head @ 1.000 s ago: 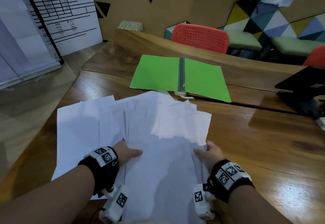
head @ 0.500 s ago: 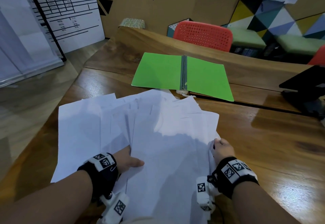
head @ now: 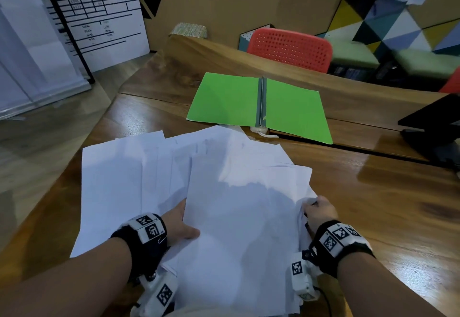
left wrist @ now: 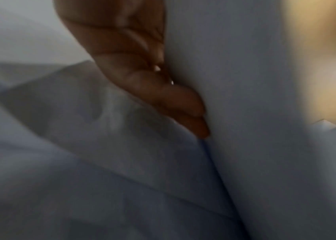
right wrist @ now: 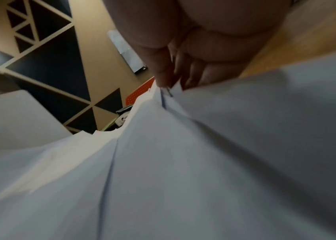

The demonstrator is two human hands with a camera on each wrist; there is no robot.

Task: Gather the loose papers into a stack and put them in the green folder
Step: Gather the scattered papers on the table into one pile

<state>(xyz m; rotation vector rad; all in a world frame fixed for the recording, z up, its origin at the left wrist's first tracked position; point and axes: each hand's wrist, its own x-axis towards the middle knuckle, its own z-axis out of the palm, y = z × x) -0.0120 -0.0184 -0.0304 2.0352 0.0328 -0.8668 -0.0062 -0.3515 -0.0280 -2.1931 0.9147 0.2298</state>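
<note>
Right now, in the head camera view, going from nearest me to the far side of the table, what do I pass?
White loose papers spread on the brown wooden table → open green folder → red perforated plastic chair back behind the table's far edge.

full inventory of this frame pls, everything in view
loose papers: many, white, fanned over near table, uneven
green folder: one, lying open beyond papers
table: one, brown wood
chairs: two, red, behind table; second only an edge
black object: one, table's right edge, unclear
whiteboard: one, white, black lines, far left
left hand: grips papers' left side, thumb on top
right hand: fingers pinch papers' right edge
</note>
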